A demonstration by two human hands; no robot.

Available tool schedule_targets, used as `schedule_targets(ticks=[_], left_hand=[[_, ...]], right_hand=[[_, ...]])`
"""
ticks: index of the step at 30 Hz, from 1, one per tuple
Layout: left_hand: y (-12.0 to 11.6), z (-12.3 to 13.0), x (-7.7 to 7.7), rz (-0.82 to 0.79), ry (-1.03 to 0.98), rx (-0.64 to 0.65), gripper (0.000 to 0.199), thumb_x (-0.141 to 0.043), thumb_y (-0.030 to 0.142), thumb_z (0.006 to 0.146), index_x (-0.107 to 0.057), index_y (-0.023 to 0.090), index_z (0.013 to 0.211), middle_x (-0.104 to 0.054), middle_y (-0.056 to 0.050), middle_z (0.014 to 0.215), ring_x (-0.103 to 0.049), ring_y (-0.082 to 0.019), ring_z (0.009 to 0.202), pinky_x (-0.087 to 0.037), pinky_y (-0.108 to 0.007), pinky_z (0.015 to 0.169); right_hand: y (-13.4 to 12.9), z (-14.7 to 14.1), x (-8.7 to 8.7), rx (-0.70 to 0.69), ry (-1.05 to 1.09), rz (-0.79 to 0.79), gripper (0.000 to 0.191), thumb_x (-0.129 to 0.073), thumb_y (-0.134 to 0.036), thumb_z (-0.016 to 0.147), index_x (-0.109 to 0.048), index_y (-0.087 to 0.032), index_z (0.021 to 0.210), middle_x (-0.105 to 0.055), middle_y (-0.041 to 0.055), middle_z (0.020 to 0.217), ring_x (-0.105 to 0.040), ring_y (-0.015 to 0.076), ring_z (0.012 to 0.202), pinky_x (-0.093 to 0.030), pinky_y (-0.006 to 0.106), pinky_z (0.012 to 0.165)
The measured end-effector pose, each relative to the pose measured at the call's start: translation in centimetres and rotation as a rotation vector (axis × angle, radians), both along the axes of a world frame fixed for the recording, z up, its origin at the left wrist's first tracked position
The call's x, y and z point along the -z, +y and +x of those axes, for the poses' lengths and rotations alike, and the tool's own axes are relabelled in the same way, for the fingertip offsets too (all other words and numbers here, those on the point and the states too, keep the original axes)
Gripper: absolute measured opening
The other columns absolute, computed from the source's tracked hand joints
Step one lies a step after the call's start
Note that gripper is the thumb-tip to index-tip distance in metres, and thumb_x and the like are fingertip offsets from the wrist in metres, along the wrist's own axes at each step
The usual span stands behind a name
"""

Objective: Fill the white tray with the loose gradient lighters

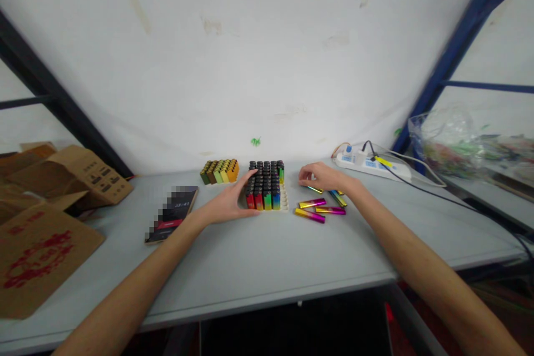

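Observation:
A white tray point(285, 203) at the centre holds rows of upright lighters point(263, 186) with black tops and red, green and blue bodies. Its right side has bare slots. My left hand point(232, 201) spans the tray's left side, thumb at the front and fingers behind, around the lighters. To the right, several shiny metallic sleeves point(310, 215) in yellow, magenta and blue lie loose. Over the rearmost of them is my right hand point(317, 176), its fingers closed together at a yellow-green one; whether it is gripped is hard to make out.
A second block of green and orange pieces point(219, 171) stands behind left. A phone point(174, 214) lies left, beside brown paper bags point(45, 245). At the right are a white power strip point(373, 167) with cables and a clear plastic bag point(450, 136). The table's front edge point(267, 301) runs below.

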State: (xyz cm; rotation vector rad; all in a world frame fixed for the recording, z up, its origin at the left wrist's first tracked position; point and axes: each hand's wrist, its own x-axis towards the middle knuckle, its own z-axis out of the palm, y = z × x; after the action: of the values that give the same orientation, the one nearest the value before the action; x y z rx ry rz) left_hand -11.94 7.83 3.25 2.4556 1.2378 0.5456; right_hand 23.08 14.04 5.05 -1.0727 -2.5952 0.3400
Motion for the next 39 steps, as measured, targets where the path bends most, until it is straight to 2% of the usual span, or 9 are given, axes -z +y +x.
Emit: schedule_targets(ticks=[5, 7, 10, 14, 21, 26, 30, 35, 39], left_hand=[[0.0, 0.0, 0.0, -0.007, -0.009, 0.001, 0.116, -0.075, 0.063, 0.079, -0.005, 0.03, 0.165, -0.023, -0.011, 0.171, -0.036, -0.034, 0.151, -0.031, -0.047, 0.124], [0.0, 0.0, 0.0, -0.013, -0.019, 0.009, 0.116, -0.076, 0.063, 0.079, -0.005, 0.031, 0.165, -0.024, -0.01, 0.17, -0.037, -0.034, 0.151, -0.031, -0.047, 0.124], [0.1, 0.0, 0.0, -0.01, -0.024, 0.009, 0.116, -0.076, 0.063, 0.079, -0.005, 0.032, 0.165, -0.026, -0.01, 0.17, -0.037, -0.034, 0.151, -0.032, -0.048, 0.124], [0.1, -0.1, 0.2, 0.008, -0.012, 0.009, 0.116, -0.076, 0.063, 0.079, -0.004, 0.031, 0.165, -0.024, -0.011, 0.171, -0.039, -0.035, 0.15, -0.033, -0.048, 0.124], [0.2, -0.1, 0.2, 0.011, -0.001, -0.005, 0.116, -0.076, 0.065, 0.079, -0.007, 0.027, 0.166, -0.03, -0.015, 0.168, -0.039, -0.035, 0.15, -0.034, -0.048, 0.123], [0.1, 0.0, 0.0, 0.005, -0.016, 0.002, 0.113, -0.077, 0.061, 0.079, -0.01, 0.028, 0.165, -0.028, -0.012, 0.169, -0.039, -0.034, 0.15, -0.033, -0.047, 0.124], [0.0, 0.1, -0.1, 0.003, -0.017, 0.011, 0.114, -0.077, 0.06, 0.08, -0.009, 0.027, 0.165, -0.028, -0.013, 0.169, -0.039, -0.034, 0.15, -0.033, -0.048, 0.124], [0.2, 0.0, 0.2, 0.011, -0.03, 0.015, 0.114, -0.077, 0.06, 0.079, -0.008, 0.028, 0.165, -0.025, -0.011, 0.17, -0.039, -0.033, 0.15, -0.033, -0.046, 0.124], [0.3, -0.1, 0.4, 0.011, -0.036, 0.013, 0.114, -0.078, 0.06, 0.079, -0.008, 0.03, 0.165, -0.029, -0.011, 0.169, -0.041, -0.033, 0.149, -0.033, -0.046, 0.124]], right_hand=[[-1.4, 0.0, -1.2, -0.107, -0.08, -0.311, 0.035, -0.08, -0.05, 0.079, -0.08, -0.019, 0.095, -0.077, 0.0041, 0.089, -0.067, 0.0195, 0.079, -0.048, 0.026, 0.068], [-1.6, -0.2, -1.0, -0.125, -0.1, -0.361, 0.034, -0.084, -0.048, 0.074, -0.08, -0.021, 0.093, -0.078, 0.0024, 0.088, -0.066, 0.0184, 0.077, -0.047, 0.025, 0.065], [-1.3, -0.4, -0.3, -0.132, -0.11, -0.362, 0.025, -0.082, -0.041, 0.077, -0.079, -0.02, 0.09, -0.077, 0.0017, 0.084, -0.064, 0.0162, 0.069, -0.046, 0.025, 0.061], [-0.7, -0.8, 0.6, -0.058, -0.008, -0.228, 0.018, -0.075, -0.036, 0.085, -0.074, -0.019, 0.089, -0.074, 0.0021, 0.075, -0.061, 0.0158, 0.061, -0.044, 0.026, 0.058], [-0.2, -1.8, 1.2, 0.012, 0.133, 0.053, 0.022, -0.056, -0.034, 0.1, -0.068, -0.017, 0.108, -0.074, 0.0051, 0.083, -0.065, 0.0181, 0.071, -0.047, 0.028, 0.07], [-0.4, -2.8, 2.2, 0.04, 0.303, 0.079, 0.028, -0.041, -0.026, 0.104, -0.054, -0.014, 0.125, -0.069, 0.0047, 0.084, -0.064, 0.018, 0.074, -0.049, 0.03, 0.074], [-0.6, -4.3, 2.6, 0.152, 0.414, 0.194, 0.03, -0.046, -0.033, 0.104, -0.051, -0.016, 0.127, -0.066, 0.0031, 0.084, -0.06, 0.0191, 0.073, -0.047, 0.032, 0.074], [-0.1, -6.6, 2.7, 0.215, 0.392, 0.319, 0.027, -0.053, -0.038, 0.103, -0.057, -0.02, 0.122, -0.066, 0.0081, 0.102, -0.062, 0.0215, 0.086, -0.049, 0.034, 0.082], [0.1, -7.5, 2.9, 0.279, 0.284, 0.354, 0.024, -0.051, -0.039, 0.104, -0.06, -0.022, 0.12, -0.065, 0.0102, 0.111, -0.064, 0.0225, 0.089, -0.05, 0.034, 0.079]])
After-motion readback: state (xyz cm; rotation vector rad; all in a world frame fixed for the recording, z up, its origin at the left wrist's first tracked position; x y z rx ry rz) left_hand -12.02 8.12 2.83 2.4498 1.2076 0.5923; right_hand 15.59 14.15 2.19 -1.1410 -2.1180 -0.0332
